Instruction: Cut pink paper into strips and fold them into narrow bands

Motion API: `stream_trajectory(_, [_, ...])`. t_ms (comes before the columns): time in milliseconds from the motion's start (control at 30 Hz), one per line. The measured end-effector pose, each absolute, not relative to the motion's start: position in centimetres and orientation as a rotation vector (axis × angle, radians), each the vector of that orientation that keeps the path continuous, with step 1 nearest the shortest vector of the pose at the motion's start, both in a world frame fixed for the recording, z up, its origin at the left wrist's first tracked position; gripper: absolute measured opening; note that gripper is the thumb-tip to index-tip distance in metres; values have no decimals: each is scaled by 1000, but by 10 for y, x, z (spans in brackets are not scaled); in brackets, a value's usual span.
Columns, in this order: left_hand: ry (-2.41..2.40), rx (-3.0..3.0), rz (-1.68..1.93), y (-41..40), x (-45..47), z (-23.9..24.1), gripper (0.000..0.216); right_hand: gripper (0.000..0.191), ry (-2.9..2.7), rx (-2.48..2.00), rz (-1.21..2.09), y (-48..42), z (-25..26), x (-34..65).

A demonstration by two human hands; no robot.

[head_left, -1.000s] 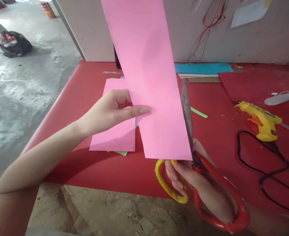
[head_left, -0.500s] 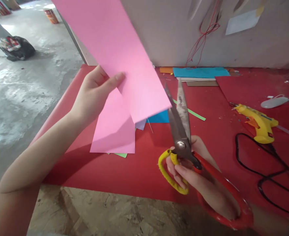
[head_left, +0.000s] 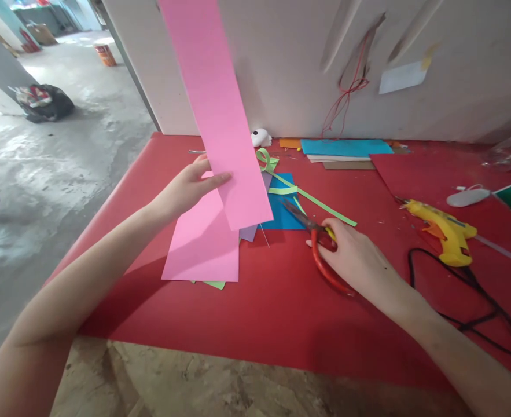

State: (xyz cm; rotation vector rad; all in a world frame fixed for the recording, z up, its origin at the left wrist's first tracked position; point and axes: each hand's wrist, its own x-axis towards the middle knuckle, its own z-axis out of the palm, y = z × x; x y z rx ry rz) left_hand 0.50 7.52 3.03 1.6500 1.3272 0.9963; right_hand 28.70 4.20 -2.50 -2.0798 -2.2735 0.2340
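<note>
My left hand [head_left: 190,188] pinches a long pink paper strip [head_left: 218,110] and holds it upright above the red table cover [head_left: 255,301]. Under it lies a second pink sheet [head_left: 201,249] on a few coloured papers. My right hand [head_left: 353,255] rests low on the table with its fingers through the handles of the red and yellow scissors [head_left: 320,249]. The scissor blades lie flat on the table and point left towards a blue paper [head_left: 283,211]. Green paper strips [head_left: 298,194] curl just behind the scissors.
A yellow glue gun [head_left: 444,231] with a black cable [head_left: 467,295] lies at the right. Blue and brown sheets [head_left: 346,152] are stacked by the white wall. A small white toy [head_left: 260,138] sits behind the strip. Concrete floor drops off at the left.
My right hand has lowered the scissors from mid-air down onto the table, farther from me. The pink strip swung back to near upright in my left hand.
</note>
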Motion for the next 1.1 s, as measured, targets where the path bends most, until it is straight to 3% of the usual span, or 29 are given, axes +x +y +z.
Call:
stream_trajectory(167, [1140,1560,878,72,7,26,32,36,-2407,-2133,161,33,-11,282])
stream_trajectory(333, [902,1456,734,61,12,25,33,30,-2408,-2041,223,28,5,285])
stream_trajectory(400, [808,1451,679,55,17,25,30,35,-2257,-1805,571,26,9,282])
stream_trajectory(533, [686,1591,599,45,27,28,22,46,-1738,-1128,1573,23,18,261])
stream_trajectory(667, [637,1799,645,43,32,31,19,34,-1266,-884,1916,23,25,240])
stream_trajectory(767, [686,1799,708,44,28,33,16,33,-1194,-916,1828,26,30,242])
stream_trajectory(833, [753,1747,733,45,24,32,11,32,-1251,-1017,1601,27,32,249])
stream_trajectory(1000, [1002,1623,716,45,22,30,44,21,-1502,-1207,977,27,32,255])
stream_trajectory(1100, [1145,1565,697,42,30,31,38,18,-1575,-1235,856,26,28,250])
